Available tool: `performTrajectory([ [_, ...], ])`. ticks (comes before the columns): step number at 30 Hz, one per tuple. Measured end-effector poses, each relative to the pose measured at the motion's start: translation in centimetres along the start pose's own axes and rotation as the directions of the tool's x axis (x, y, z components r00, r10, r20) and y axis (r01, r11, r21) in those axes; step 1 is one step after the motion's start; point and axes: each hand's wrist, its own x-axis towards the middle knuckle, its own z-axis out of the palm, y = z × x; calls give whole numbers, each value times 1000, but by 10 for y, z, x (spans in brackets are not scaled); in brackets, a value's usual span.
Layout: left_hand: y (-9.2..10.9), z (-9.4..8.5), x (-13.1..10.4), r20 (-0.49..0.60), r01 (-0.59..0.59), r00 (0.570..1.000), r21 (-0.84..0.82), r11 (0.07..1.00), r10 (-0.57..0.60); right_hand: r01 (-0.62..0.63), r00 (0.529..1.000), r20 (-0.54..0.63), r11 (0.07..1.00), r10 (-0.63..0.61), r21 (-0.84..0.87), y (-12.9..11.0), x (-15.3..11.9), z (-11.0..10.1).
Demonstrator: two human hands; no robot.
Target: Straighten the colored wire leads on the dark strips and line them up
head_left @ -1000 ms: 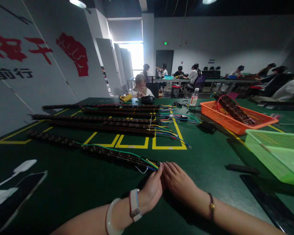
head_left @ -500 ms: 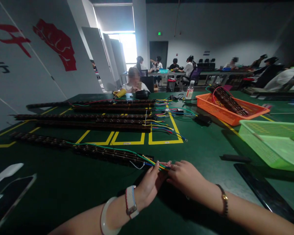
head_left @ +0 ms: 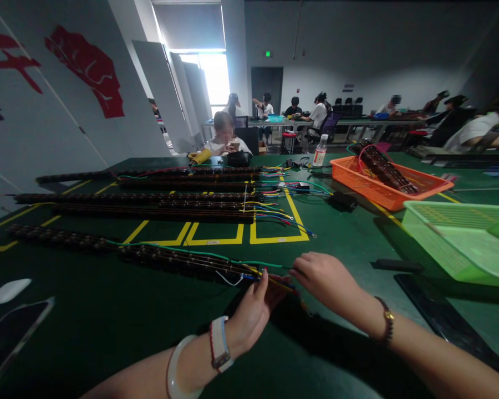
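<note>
A long dark wire harness [head_left: 170, 259] lies across the near part of the green table, its loose ends toward my hands. My left hand [head_left: 255, 307] is closed round the bundle of yellow, blue and other coloured wires [head_left: 279, 284], whose tips stick out past the fingers. To the right, my right hand [head_left: 322, 277] pinches the end of a green wire [head_left: 261, 264], drawn apart from the bundle; its tip is hidden by the fingers. A white cable tie [head_left: 229, 280] loops out near the harness end.
More dark harnesses [head_left: 149, 212] lie in rows behind, over yellow tape outlines [head_left: 278, 240]. On the right stand an orange basket [head_left: 370, 188] holding a coiled harness, a green basket [head_left: 441, 244] and a bottle [head_left: 320, 151]. A black flat object [head_left: 449, 321] lies near my right forearm. A person [head_left: 227, 136] sits opposite.
My right hand has moved up and slightly right, pulling the green wire away from the bundle. The left hand stays on the remaining wires, whose ends now show below the right hand.
</note>
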Motion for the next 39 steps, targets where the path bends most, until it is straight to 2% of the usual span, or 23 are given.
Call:
performTrajectory([
  [3, -1, -2, 1, -5, 10, 1000, 15, 1000, -10, -14, 999, -51, 999, 16, 35, 19, 10, 7],
  [6, -2, -7, 4, 22, 15, 1000, 38, 999, -16, -15, 998, -61, 998, 19, 57, 32, 20, 28],
  [10, -2, -10, 5, 45, 7, 999, 56, 998, -10, 11, 997, -70, 1000, -11, -1, 40, 29, 54],
  [13, -1, -9, 4, 47, 8, 999, 59, 998, -11, 59, 992, -106, 995, -67, -75, 42, 31, 63],
  [16, 0, -7, 3, 48, 25, 998, 57, 998, -28, 85, 988, -120, 990, -99, -110, 40, 31, 68],
  [20, 3, -5, 4, 18, 48, 999, 43, 998, -48, 124, 981, -140, 990, -131, -60, 39, 24, 73],
  [23, 4, -5, 5, 23, 69, 997, 20, 997, -70, 136, 957, -265, 989, -117, 54, 40, 16, 69],
  [25, 5, -6, 6, 36, 90, 995, 1, 996, -90, 209, 923, -356, 967, -146, 144, 39, 11, 62],
  [27, 6, -5, 6, 39, 98, 995, -11, 995, -97, 314, 892, -392, 932, -224, 181, 35, 7, 55],
  [29, 7, -3, 5, 18, 99, 995, -5, 995, -99, 382, 880, -359, 913, -312, 143, 28, 5, 51],
  [32, 6, -2, 5, -12, 108, 994, 23, 994, -108, 408, 892, -236, 912, -387, 49, 20, 5, 54],
  [35, 5, -5, 7, 18, 98, 995, 28, 995, -99, 369, 923, -159, 924, -351, 97, 16, 6, 60],
  [39, 5, -7, 7, 19, 110, 994, 18, 994, -111, 275, 959, -146, 930, -245, 246, 18, 7, 62],
])
